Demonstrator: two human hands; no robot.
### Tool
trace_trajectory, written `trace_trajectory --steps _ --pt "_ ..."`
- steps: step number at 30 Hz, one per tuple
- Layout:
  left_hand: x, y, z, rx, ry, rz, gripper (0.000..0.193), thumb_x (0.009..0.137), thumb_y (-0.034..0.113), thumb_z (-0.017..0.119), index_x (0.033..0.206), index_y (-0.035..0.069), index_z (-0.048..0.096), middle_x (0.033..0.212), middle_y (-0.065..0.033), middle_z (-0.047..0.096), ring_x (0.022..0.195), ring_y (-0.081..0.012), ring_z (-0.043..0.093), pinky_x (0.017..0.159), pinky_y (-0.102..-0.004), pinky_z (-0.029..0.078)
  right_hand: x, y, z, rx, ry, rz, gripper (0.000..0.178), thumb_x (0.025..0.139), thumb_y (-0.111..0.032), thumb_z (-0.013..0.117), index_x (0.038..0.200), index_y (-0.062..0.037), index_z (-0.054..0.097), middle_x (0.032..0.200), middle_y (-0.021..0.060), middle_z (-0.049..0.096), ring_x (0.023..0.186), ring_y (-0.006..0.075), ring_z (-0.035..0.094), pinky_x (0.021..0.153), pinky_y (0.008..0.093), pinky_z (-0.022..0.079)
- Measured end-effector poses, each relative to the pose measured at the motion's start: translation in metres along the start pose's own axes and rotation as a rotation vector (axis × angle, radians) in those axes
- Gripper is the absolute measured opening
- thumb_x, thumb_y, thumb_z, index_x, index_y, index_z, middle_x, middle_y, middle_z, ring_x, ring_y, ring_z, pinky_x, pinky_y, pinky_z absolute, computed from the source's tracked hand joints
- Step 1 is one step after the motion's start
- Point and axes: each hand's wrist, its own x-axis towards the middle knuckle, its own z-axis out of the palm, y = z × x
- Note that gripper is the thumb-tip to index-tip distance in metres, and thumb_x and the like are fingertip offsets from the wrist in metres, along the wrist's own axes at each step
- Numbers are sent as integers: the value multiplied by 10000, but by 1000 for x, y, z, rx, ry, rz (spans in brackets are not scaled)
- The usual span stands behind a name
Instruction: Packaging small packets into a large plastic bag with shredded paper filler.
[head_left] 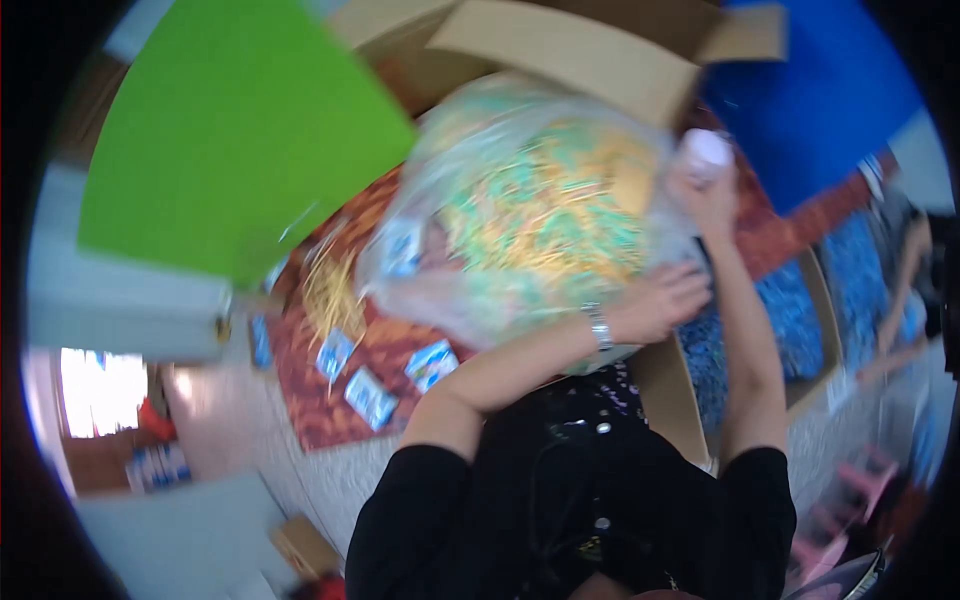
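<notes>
A large clear plastic bag (545,215) full of thin yellow and green sticks lies in front of me, its mouth hard to make out. My left hand (660,305), with a metal-banded watch (598,326) at the wrist, reaches across to the bag's near right edge. Its fingers are stretched out, slightly blurred. Farther off, beside the bag's right side, my right hand (708,200) is closed around a pale pinkish-white rounded object (708,154). Motion blur hides what kind of object it is.
Small blue-and-white packets (370,398) and loose yellow sticks (333,295) lie on the red patterned table cover (320,425). Blue packages fill a cardboard box (668,395) at right. Another open box (570,50), a green board (240,140) and a blue board (815,100) stand beyond. Another person's arm (905,275) shows far right.
</notes>
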Motion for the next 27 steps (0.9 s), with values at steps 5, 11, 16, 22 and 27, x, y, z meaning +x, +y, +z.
trace_trajectory --steps 5,11,16,22,27 --pt "-11 20 11 287 244 -72 425 796 186 610 1212 105 579 1198 -201 559 1165 -407 517 947 -603 386 5 24 -28 294 -178 -257 645 885 -185 697 1383 39 353 1336 177 484 1204 285 493 1049 378 383" --pt "-139 60 -97 372 565 -260 348 779 160 669 1104 38 641 1089 -132 647 986 -293 625 852 -411 505 -19 8 -48 410 -154 -19 636 943 -112 637 1440 70 284 1380 215 453 1261 264 474 1037 359 415" --pt "-307 85 -123 313 859 -1099 303 835 104 683 1102 -23 618 902 -162 648 823 -309 637 697 -399 514 -91 -104 -96 322 -120 -436 303 934 -60 627 1212 50 579 1158 140 627 1029 218 617 897 311 499" --pt "-372 69 -64 444 675 -1380 505 805 268 741 1167 -48 586 949 -187 615 816 -330 621 722 -420 505 -211 -273 -17 426 -1185 -546 207 903 -89 597 1075 24 621 1045 185 665 967 330 653 828 379 517" --pt "-369 47 -48 344 657 -1444 501 779 265 766 1116 -68 602 894 -193 682 719 -276 663 678 -382 522 -305 -239 87 187 -1217 -527 506 835 -175 696 1252 1 471 880 205 678 822 342 677 726 425 521"
